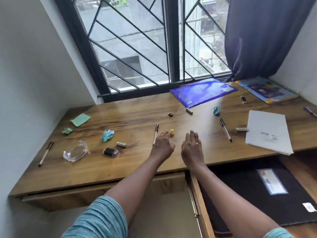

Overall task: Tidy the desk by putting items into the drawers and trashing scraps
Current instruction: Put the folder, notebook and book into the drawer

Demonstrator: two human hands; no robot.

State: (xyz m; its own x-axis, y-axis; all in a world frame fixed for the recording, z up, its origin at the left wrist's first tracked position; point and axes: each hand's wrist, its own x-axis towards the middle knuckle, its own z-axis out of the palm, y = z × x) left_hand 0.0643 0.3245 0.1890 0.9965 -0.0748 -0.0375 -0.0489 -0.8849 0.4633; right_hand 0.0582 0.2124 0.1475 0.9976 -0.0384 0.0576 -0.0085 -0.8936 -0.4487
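Nearest, at 5 o'clock, the drawer (199,201) stands open. The left hand (163,143) touches a yellow scrap (172,131) mid-bench (137,117), though any pinch cannot be told. The right hand (192,145) lies flat and empty. Other scraps, pens and papers remain, so the tidying looks barely begun.

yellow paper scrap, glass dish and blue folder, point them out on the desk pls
yellow paper scrap (172,131), head view, on its crumpled middle
glass dish (75,151), head view, on its clear bare bottom
blue folder (204,92), head view, on the middle of its cover
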